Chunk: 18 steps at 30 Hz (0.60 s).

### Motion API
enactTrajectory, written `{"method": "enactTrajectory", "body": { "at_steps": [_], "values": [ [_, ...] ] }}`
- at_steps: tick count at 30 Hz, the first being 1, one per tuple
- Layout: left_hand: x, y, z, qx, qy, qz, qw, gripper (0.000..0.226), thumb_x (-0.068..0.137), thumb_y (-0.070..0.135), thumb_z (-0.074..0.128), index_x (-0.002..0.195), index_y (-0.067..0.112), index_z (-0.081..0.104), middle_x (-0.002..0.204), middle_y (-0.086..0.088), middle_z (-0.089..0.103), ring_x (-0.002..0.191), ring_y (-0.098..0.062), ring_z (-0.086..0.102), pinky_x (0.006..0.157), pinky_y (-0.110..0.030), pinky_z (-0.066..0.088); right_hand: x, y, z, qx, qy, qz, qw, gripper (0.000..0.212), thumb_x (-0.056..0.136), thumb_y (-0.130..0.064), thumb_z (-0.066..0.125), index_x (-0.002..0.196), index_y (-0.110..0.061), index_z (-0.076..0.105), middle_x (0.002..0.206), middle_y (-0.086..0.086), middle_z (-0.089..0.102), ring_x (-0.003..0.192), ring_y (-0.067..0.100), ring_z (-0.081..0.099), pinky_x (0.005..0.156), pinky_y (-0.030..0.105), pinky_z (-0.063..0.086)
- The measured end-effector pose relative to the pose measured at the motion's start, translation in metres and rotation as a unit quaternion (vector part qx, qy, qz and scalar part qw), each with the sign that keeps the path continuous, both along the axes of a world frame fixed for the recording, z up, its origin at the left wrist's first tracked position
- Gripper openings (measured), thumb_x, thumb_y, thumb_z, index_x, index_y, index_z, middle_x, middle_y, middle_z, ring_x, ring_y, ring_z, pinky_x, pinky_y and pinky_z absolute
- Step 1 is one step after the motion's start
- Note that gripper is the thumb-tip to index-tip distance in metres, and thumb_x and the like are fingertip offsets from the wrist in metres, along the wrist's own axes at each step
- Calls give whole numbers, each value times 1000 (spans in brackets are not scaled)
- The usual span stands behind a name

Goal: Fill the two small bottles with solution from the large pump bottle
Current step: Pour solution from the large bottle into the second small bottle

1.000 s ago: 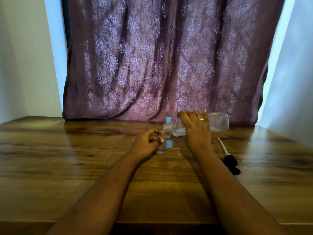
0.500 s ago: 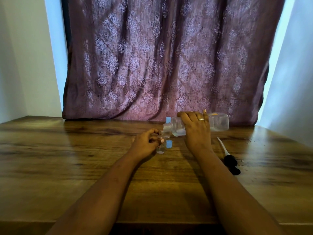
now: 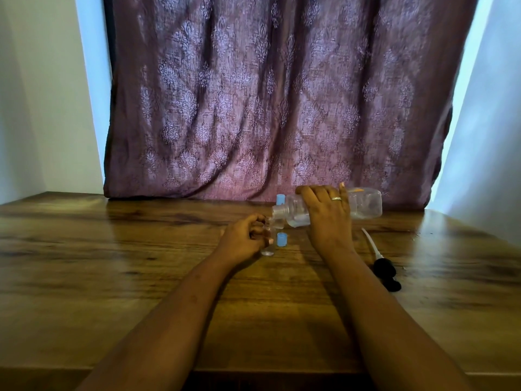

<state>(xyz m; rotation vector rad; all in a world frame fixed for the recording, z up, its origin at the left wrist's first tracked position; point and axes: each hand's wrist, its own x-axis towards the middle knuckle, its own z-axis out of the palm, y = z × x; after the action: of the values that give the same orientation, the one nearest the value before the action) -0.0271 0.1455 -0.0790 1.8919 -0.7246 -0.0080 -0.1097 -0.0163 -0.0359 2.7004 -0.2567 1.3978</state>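
Partly within left fingers [image 3: 257, 229], small bottle [image 3: 267, 250].

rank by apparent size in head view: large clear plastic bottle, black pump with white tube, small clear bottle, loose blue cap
large clear plastic bottle
black pump with white tube
small clear bottle, half hidden by left hand
loose blue cap

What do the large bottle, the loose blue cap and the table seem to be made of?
Large bottle: probably clear plastic, glossy; its walls are see-through. Blue cap: likely plastic, opaque, evenly coloured. Table: wood or wood-look laminate, soft sheen, visible grain.
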Motion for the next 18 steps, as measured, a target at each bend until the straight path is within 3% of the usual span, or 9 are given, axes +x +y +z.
{"method": "enactTrajectory", "body": {
  "at_steps": [3, 5, 9, 14, 18],
  "values": [
    [-2, 0, 2, 20, -1, 0, 1000, 45, 63, 37, 76, 92, 66, 58, 107, 12, 76, 109, -20, 70, 106, -64, 47, 1, -1, -1, -2, 2, -2, 1000, 48, 69, -3, 55, 114, -19, 57, 110, 7, 63, 108, 32, 53, 110, 48, 19],
    [-1, -1, 1, 25, 0, -3, 1000, 49, 58, 41, 74, 91, 72, 55, 111, 12, 75, 111, -20, 69, 106, -63, 46, 0, -1, 0, -2, 1, -3, 1000, 47, 70, -5, 49, 114, -20, 57, 111, 6, 62, 108, 31, 52, 111, 47, 19],
    [2, -1, -1, 25, -1, -6, 1000, 49, 56, 44, 73, 93, 69, 55, 112, 10, 76, 110, -21, 70, 104, -64, 48, -2, 0, 1, -4, 1, -5, 1000, 54, 68, -11, 32, 115, -20, 56, 111, 6, 62, 109, 31, 51, 111, 47, 17],
    [1, -1, -1, 23, 2, -4, 1000, 50, 56, 43, 73, 99, 62, 56, 111, 10, 76, 109, -22, 71, 104, -64, 48, -2, 0, 1, -6, -1, -6, 1000, 50, 69, -10, 36, 114, -19, 57, 110, 6, 62, 108, 32, 52, 111, 46, 17],
    [1, -1, -2, 20, 12, -7, 1000, 50, 56, 40, 75, 93, 69, 56, 112, 11, 76, 110, -22, 70, 107, -62, 47, -1, -1, -1, -11, -10, -5, 1000, 50, 69, -11, 34, 113, -19, 58, 107, 6, 63, 106, 31, 53, 110, 47, 20]
  ]
}}
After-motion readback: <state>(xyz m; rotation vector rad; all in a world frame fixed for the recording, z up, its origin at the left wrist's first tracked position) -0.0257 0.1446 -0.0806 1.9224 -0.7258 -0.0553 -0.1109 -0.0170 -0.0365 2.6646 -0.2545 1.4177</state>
